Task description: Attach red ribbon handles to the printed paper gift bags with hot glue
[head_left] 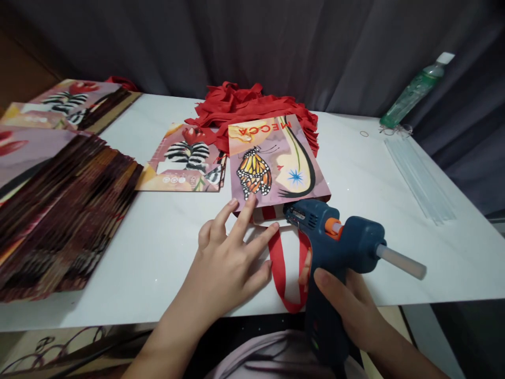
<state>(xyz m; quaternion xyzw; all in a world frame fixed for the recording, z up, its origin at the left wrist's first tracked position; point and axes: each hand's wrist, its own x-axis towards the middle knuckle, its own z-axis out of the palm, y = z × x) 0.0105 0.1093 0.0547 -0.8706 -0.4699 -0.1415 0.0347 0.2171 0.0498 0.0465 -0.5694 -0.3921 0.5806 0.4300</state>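
A printed paper bag with a butterfly and red lettering lies flat on the white table, its mouth towards me. My left hand has its fingers spread, with the fingertips resting at the near edge of the bag. A red ribbon handle loops out of that mouth towards the table's front edge. My right hand is wrapped round the grip of a dark blue glue gun. The nozzle points left into the bag's mouth and its tip is hidden. A glue stick protrudes from the gun's back.
A pile of red ribbons lies behind the bag. To the left are flat printed bags and a large stack of bags. Clear glue sticks, eyeglasses, a rubber band and a green bottle lie at the right.
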